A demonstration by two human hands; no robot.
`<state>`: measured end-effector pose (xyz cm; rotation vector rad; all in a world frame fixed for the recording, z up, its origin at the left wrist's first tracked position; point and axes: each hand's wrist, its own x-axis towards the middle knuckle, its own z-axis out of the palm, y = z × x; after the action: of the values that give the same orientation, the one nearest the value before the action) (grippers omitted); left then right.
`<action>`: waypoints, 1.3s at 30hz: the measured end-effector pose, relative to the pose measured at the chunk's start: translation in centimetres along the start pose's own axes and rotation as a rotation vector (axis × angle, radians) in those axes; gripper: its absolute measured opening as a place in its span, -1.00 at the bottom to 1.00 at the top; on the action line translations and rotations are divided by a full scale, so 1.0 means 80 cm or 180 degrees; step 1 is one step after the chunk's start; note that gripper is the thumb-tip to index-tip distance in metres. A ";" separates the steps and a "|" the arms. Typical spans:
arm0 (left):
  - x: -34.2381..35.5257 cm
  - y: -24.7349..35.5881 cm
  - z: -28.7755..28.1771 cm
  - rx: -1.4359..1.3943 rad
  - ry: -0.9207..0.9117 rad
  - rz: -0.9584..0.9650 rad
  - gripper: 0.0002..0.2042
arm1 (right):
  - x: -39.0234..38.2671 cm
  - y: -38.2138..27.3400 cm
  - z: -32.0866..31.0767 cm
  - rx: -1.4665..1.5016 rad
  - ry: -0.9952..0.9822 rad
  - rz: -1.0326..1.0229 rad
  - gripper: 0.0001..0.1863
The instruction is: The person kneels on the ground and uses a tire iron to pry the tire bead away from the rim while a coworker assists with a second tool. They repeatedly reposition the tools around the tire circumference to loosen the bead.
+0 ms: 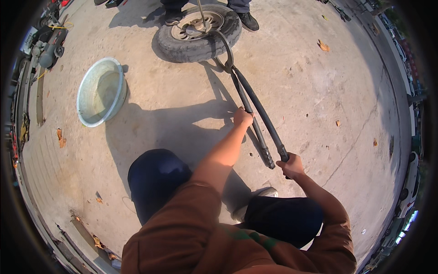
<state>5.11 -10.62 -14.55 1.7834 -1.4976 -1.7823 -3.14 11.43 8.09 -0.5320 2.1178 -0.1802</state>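
Observation:
My left hand is closed round one dark bar of a long two-handled metal tool, and my right hand grips the other bar near its lower end. The curved jaw of the tool reaches to a worn black tire on a metal wheel rim, lying flat at the top of the view. A thin upright rod meets the wheel near its middle; who holds it is out of view.
Another person's legs and dark shoes stand behind the wheel. A pale plastic basin sits to the left on concrete. Machines with hoses line the far left, vehicles the right edge. Dry leaves lie scattered.

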 end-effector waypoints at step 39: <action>0.166 0.158 -0.234 -0.4398 0.0538 0.0103 -0.49 | -0.010 -0.008 -0.028 -0.0037 -0.0164 0.0135 -0.70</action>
<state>11.35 -35.43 -8.88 1.0510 -0.0143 -1.7752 -4.37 11.04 10.15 -0.4929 2.0791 -0.1288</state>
